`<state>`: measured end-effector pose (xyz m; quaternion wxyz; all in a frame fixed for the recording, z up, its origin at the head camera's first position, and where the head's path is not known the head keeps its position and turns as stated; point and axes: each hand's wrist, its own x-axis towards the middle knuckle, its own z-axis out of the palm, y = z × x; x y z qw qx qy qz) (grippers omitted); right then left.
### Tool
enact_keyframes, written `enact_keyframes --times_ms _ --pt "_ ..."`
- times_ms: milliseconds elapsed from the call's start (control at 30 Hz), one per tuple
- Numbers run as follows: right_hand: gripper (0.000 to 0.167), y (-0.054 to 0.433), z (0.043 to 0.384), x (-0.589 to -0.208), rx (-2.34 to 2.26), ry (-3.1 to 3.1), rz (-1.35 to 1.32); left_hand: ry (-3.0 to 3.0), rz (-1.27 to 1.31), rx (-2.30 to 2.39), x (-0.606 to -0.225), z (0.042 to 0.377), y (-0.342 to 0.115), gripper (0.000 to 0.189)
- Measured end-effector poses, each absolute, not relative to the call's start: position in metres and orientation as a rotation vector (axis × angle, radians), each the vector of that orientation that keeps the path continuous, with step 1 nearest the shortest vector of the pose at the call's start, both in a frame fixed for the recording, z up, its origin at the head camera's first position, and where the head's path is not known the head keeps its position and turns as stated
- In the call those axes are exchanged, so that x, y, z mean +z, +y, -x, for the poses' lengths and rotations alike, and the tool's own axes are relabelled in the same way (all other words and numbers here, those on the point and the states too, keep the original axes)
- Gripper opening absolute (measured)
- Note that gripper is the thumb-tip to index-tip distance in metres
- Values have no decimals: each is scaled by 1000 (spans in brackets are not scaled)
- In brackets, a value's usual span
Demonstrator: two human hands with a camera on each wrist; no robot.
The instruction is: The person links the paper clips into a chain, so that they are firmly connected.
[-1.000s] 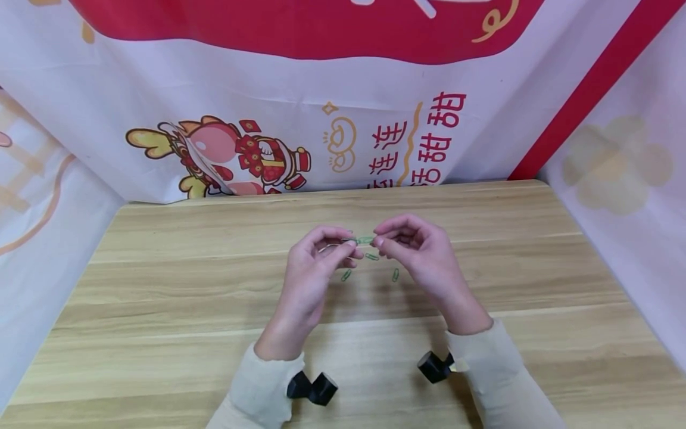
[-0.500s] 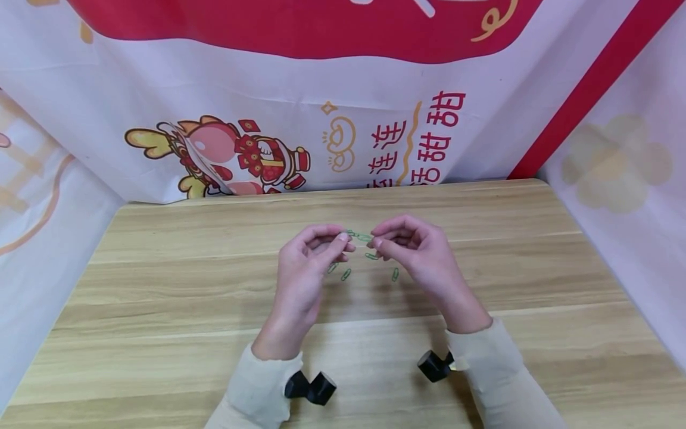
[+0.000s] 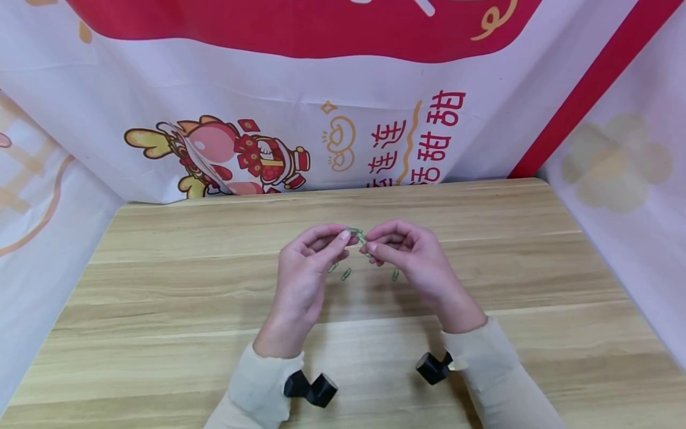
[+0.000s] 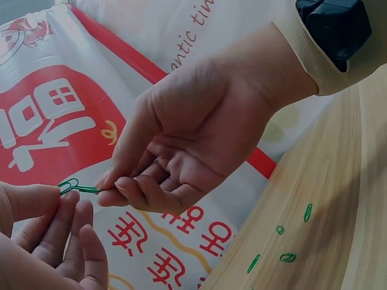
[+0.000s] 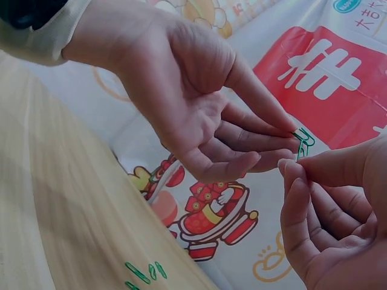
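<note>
Between the two hands, in the head view, are two small green paper clips [image 3: 361,237] that look hooked together. My left hand [image 3: 305,268] pinches the left one between thumb and index finger. The right one is pinched by the thumb and index finger of my right hand [image 3: 420,262]. The left wrist view shows the joined paper clips [image 4: 78,188] bridging both sets of fingertips; the right wrist view shows these paper clips [image 5: 303,142] meeting at an angle. Fingertips hide part of each clip.
Several loose green clips lie on the wooden table [image 3: 177,298] below the hands, among them one clip [image 3: 346,274] at left and another clip [image 3: 395,274] at right. A printed cloth [image 3: 300,83] hangs behind the table's far edge. Black wrist cameras sit on both sleeves.
My left hand has shifted slightly left, uncovering a clip on the table. My right hand has moved left and slightly down, closer to it, and the held clips have turned from nearly straight to angled.
</note>
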<state>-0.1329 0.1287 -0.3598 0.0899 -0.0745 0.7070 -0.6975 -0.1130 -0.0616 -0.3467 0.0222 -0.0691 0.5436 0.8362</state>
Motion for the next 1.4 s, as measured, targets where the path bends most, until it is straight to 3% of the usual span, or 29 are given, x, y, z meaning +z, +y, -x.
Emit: enact_keyframes --times_ms 300,900,1067,1267,1400 --pt "25 124 131 -363 -2141 1958 227 1740 263 2593 -347 112 -62 28" --pt "21 123 131 -361 -2152 1926 234 1767 148 2631 -345 111 -64 13" --pt "20 136 138 -361 -1924 2226 239 1792 149 2641 -344 112 -66 16" --pt "9 158 150 -374 -1320 2705 322 1825 112 2602 -346 112 -69 19" --pt "18 163 154 -390 -942 2763 393 1881 102 2532 -347 112 -69 21"
